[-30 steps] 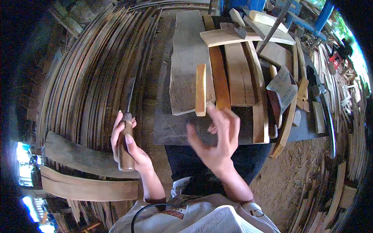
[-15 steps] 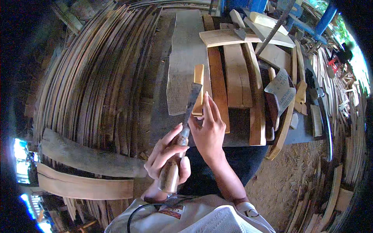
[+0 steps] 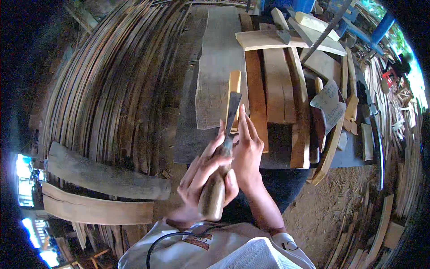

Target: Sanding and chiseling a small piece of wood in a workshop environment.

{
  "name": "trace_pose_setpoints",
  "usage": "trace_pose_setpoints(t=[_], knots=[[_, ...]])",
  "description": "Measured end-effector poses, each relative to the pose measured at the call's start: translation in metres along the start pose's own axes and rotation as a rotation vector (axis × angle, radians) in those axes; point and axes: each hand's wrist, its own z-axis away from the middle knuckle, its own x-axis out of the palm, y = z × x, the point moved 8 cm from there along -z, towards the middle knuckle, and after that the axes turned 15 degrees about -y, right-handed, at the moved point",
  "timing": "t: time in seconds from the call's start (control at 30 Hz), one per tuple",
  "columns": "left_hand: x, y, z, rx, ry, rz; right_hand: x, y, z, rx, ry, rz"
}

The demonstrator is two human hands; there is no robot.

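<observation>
My left hand (image 3: pixel 204 175) is closed around the wooden handle of a chisel (image 3: pixel 233 107), whose dark flat blade points away from me. That blade lies over the near part of a small, light wooden block (image 3: pixel 235 78); whether it touches the wood, I cannot tell. At the block's right side, my right hand (image 3: pixel 249 145) grips its near end, fingers stretched along it and thumb mostly hidden behind the chisel. Beneath the block is a wide grey-brown board (image 3: pixel 219 54) on a dark tabletop (image 3: pixel 186 148).
Several planks and cut pieces (image 3: pixel 280 85) cover the table's right half, with a handsaw (image 3: pixel 327 36) and a sheet of sandpaper-like material (image 3: pixel 330 105) among them. Long stacked boards (image 3: pixel 107 89) fill the left. Two short planks (image 3: pixel 98 208) lie nearer at left.
My left hand and the chisel have moved right, and the blade is more in line with the block. The right hand keeps its grip on the block, with the whole view slightly shifted.
</observation>
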Motion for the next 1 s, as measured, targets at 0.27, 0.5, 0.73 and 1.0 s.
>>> trace_pose_setpoints(t=[0.27,0.5,0.73,1.0], knots=[[0.01,-0.023,-0.01,-0.063,0.04,0.079,0.002,0.006,0.0,0.078,-0.09,-0.104],[-0.009,-0.006,0.019,-0.148,0.028,0.184,0.004,0.001,0.0,0.039,-0.015,-0.025],[0.002,-0.029,-0.012,-0.042,0.11,0.174,-0.005,0.002,0.001,0.042,-0.009,-0.035],[-0.021,-0.067,-0.075,0.112,0.077,0.017,-0.004,0.002,0.001,0.11,0.023,-0.045]])
